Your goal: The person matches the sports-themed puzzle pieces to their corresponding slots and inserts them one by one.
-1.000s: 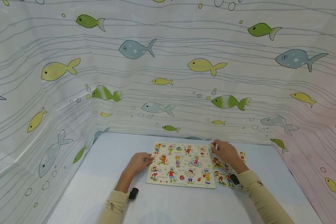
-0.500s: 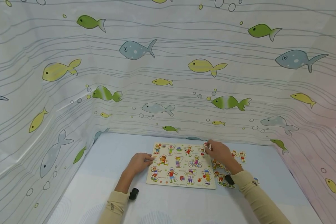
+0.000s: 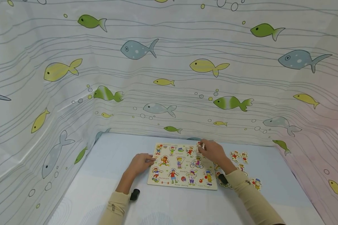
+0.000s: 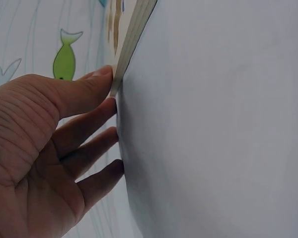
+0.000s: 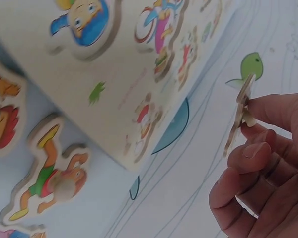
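The right hand (image 5: 280, 183) pinches a thin piece (image 5: 233, 129) (by its knob (image 5: 248, 118), it seems).

Flat cream picture board (image 3: 171, 163), knobbed wooden piece (image 5: 234, 130) pinched near the board's corner

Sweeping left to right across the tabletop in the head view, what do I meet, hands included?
By their middles: left hand → puzzle board → pinched piece → right hand → backmost loose pieces → blue-capped loose piece. Pieces overlapped by the right forearm left out.

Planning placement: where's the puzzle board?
In the head view's lower half, the puzzle board sits right of centre, between the left hand and the loose pieces.
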Motion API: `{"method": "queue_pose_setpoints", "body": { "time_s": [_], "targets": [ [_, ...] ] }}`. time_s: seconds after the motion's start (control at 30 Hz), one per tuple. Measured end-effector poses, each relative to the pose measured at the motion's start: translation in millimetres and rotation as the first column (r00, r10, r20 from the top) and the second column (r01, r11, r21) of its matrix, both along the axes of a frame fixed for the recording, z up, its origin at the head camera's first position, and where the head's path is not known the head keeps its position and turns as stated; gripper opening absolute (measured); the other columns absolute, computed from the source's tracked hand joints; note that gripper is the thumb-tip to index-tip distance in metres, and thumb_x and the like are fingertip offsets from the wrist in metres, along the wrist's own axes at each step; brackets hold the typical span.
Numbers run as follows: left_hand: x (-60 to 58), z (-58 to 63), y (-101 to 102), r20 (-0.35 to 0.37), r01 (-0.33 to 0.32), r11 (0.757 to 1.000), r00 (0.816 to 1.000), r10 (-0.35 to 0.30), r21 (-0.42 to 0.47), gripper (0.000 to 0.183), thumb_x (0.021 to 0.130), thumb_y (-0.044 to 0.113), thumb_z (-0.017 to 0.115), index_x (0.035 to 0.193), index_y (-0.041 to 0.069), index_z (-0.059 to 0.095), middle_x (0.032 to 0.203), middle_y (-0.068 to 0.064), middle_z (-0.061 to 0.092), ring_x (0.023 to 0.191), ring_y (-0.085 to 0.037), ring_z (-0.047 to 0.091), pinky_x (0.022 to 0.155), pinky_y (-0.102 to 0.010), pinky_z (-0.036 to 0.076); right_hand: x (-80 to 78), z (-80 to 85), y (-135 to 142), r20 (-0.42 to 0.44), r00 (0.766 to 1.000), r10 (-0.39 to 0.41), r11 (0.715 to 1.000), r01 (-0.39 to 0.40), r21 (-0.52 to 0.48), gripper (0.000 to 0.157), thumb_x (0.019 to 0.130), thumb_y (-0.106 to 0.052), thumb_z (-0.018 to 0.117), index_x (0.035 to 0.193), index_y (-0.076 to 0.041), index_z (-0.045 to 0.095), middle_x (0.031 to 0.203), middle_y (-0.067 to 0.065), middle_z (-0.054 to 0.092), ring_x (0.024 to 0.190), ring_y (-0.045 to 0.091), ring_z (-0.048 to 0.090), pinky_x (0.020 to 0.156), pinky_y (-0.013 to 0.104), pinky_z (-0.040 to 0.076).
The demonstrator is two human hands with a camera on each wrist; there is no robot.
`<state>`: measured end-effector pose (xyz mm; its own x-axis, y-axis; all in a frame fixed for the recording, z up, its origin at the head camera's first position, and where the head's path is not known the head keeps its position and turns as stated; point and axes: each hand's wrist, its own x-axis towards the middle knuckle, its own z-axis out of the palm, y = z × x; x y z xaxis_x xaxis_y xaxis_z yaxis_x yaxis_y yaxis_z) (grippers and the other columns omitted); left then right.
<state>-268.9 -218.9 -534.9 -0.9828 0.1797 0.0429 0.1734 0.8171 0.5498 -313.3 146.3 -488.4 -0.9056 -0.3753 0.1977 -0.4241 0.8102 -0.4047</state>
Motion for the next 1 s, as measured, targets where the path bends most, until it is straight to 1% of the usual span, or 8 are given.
{"method": "queue_pose_setpoints", "body": {
  "time_s": [0.17, 0.27, 0.53, 0.67, 0.9, 1.0],
  "targets": [
    [0.3, -1.1, 0, 0.001, 0.000, 1.000, 1.000, 0.000, 0.007, 0.018, 0.088, 0.017, 0.075, 0.106, 0.014, 0.077, 0.122, -0.005, 0.068, 0.123, -0.031, 0.057, 0.108, -0.052, 0.039, 0.6, 5.2, -12, 0.013, 1.000, -0.006, 1.000, 0.006, 0.012, 0.015, 0.098, -0.026, 0.062, 0.105, -0.013, 0.066, 0.065, -0.007, 0.051, 0.049, 0.012, 0.044, 0.042, 0.028, 0.036],
    [1.0, -1.4, 0, -0.013, 0.010, 1.000, 1.000, -0.010, 0.006, 0.018, 0.088, 0.016, 0.075, 0.105, 0.013, 0.078, 0.121, -0.006, 0.069, 0.121, -0.032, 0.058, 0.106, -0.053, 0.041, 0.6, 6.9, -16, 0.009, 1.000, 0.002, 1.000, -0.002, 0.011, 0.015, 0.098, -0.025, 0.062, 0.105, -0.012, 0.066, 0.065, -0.007, 0.051, 0.049, 0.013, 0.044, 0.042, 0.028, 0.035],
    [0.9, 0.1, 1, -0.010, -0.002, 1.000, 1.000, 0.002, 0.012, 0.019, 0.087, 0.017, 0.076, 0.106, 0.014, 0.078, 0.122, -0.005, 0.069, 0.122, -0.031, 0.058, 0.107, -0.052, 0.040, -3.4, 6.9, -28, 0.010, 1.000, 0.004, 1.000, -0.004, -0.009, 0.016, 0.099, -0.028, 0.061, 0.106, -0.014, 0.066, 0.063, -0.007, 0.051, 0.047, 0.013, 0.043, 0.041, 0.027, 0.033],
    [0.6, -0.2, 0, -0.014, 0.000, 1.000, 1.000, 0.000, 0.006, 0.019, 0.087, 0.017, 0.075, 0.106, 0.014, 0.078, 0.122, -0.005, 0.069, 0.122, -0.031, 0.058, 0.107, -0.052, 0.040, -6.3, 6.3, -36, 0.021, 1.000, 0.001, 1.000, -0.001, -0.025, 0.016, 0.098, -0.027, 0.062, 0.106, -0.014, 0.067, 0.062, -0.006, 0.051, 0.047, 0.014, 0.043, 0.041, 0.028, 0.032],
    [0.0, -1.7, 0, -0.018, 0.002, 1.000, 1.000, -0.002, 0.006, 0.019, 0.087, 0.017, 0.076, 0.106, 0.014, 0.078, 0.121, -0.004, 0.069, 0.122, -0.031, 0.058, 0.107, -0.051, 0.040, -12.1, 1.2, -50, 0.063, 0.998, -0.005, 1.000, 0.005, -0.009, 0.017, 0.098, -0.029, 0.063, 0.107, -0.015, 0.067, 0.071, -0.007, 0.055, 0.054, 0.013, 0.048, 0.045, 0.029, 0.039],
    [0.2, -1.3, 0, -0.023, 0.010, 1.000, 1.000, -0.010, 0.003, 0.019, 0.087, 0.016, 0.076, 0.106, 0.014, 0.078, 0.121, -0.005, 0.069, 0.121, -0.032, 0.058, 0.106, -0.052, 0.040, -14.4, -2.4, -55, 0.070, 0.997, 0.010, 1.000, -0.009, -0.013, 0.018, 0.098, -0.029, 0.063, 0.108, -0.015, 0.067, 0.071, -0.008, 0.056, 0.054, 0.012, 0.049, 0.045, 0.028, 0.040]
  ]
}}
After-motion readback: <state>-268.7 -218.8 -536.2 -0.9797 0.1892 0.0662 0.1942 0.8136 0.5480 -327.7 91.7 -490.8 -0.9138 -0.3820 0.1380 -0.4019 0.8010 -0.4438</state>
